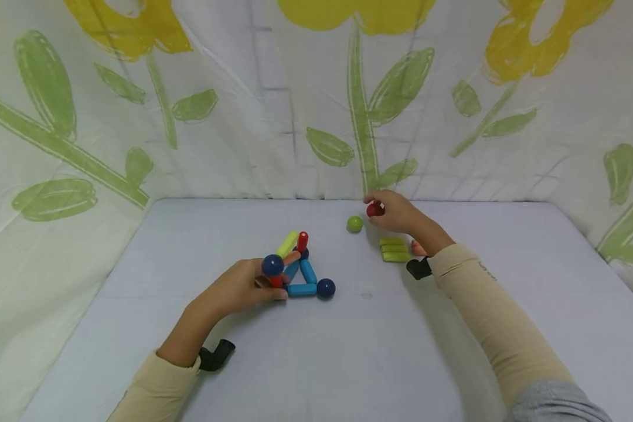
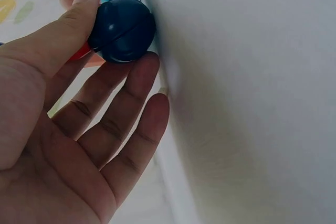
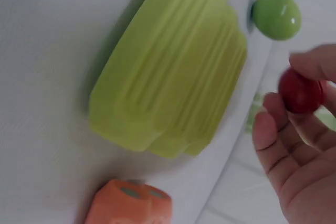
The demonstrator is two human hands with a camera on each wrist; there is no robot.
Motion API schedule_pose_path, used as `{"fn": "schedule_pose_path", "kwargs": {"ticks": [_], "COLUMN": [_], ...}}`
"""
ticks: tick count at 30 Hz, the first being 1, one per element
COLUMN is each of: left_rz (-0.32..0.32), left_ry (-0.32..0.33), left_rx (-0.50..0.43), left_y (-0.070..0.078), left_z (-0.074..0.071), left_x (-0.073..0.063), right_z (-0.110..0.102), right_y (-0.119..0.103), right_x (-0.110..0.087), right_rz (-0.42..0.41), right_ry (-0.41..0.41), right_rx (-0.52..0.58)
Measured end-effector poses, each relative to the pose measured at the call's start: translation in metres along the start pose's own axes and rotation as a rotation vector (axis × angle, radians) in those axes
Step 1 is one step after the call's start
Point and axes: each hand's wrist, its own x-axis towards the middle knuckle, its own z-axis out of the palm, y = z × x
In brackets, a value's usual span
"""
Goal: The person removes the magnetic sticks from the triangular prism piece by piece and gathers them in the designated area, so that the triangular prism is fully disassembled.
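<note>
A frame of magnetic building rods and balls stands left of the table's middle. Blue rods (image 1: 302, 289) form its triangular base, with a dark blue ball (image 1: 326, 288) at the right corner. My left hand (image 1: 242, 284) grips the left corner, thumb and fingers about a ball (image 2: 123, 30) and a red rod (image 1: 276, 281). Another dark blue ball (image 1: 272, 265) tops that rod. A second red rod (image 1: 303, 241) rises at the far corner beside a yellow-green rod (image 1: 288, 243). Farther back, my right hand (image 1: 395, 212) pinches a red ball (image 3: 300, 92) between thumb and fingers.
Left of the right hand lies a green ball (image 1: 354, 223). Several yellow-green rods (image 1: 394, 249) lie side by side below that hand, with orange rods (image 1: 418, 248) partly hidden by the forearm. A flower-painted curtain (image 1: 232, 146) hangs along the table's back edge.
</note>
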Motion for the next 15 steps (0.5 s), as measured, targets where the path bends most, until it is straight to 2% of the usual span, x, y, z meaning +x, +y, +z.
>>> {"fn": "schedule_pose_path", "kwargs": {"ticks": [3, 5, 15], "left_rz": [0.051, 0.051, -0.033], "left_ry": [-0.003, -0.004, -0.015], "left_rx": [-0.006, -0.017, -0.039], "left_y": [-0.0018, -0.0025, 0.0009], "left_z": [0.0002, 0.0005, -0.0010], "left_x": [-0.0001, 0.0000, -0.0007], "right_z": [0.0019, 0.0041, 0.0080], "right_y": [0.0032, 0.0044, 0.0026], "right_x": [-0.0010, -0.0012, -0.0021], "right_rz": [0.037, 0.046, -0.011], "right_ry": [-0.051, -0.073, -0.079], "right_rx": [-0.011, -0.017, -0.032]}}
